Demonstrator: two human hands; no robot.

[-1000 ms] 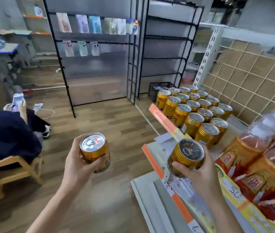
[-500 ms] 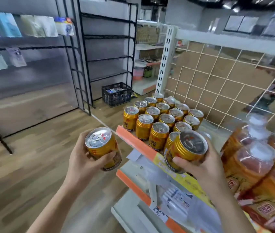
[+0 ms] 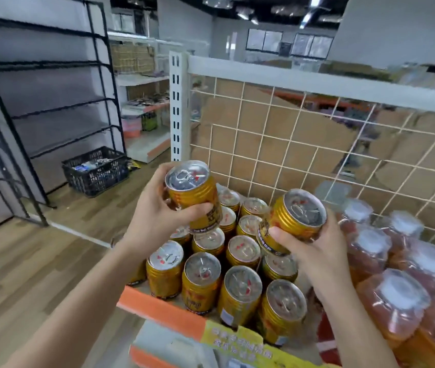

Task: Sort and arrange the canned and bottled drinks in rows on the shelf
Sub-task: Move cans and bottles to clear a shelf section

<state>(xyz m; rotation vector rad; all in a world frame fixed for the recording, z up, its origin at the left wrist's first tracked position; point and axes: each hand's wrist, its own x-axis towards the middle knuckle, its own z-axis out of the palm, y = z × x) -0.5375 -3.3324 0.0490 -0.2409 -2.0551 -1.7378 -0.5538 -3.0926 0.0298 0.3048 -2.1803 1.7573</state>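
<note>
My left hand [image 3: 155,219] grips a gold can [image 3: 193,193] held upright above the back left of the shelf's cans. In my right hand [image 3: 314,251] is a second gold can [image 3: 290,219], tilted toward me, over the right side of the rows. Below both hands, several gold cans [image 3: 239,290] with silver tops stand in rows on the shelf, behind its orange and yellow front strip [image 3: 163,312]. To the right stand several bottles [image 3: 394,301] of orange-red drink with white caps, blurred.
A white wire grid [image 3: 277,144] backs the shelf, with a white slotted upright [image 3: 176,107] at its left end. On the wood floor to the left sits a black crate [image 3: 96,170] beside black metal racks [image 3: 51,107].
Both hands have carried their cans forward and up over the rows on the shelf. The view has swung right toward the shelf, so the cans now fill the centre.
</note>
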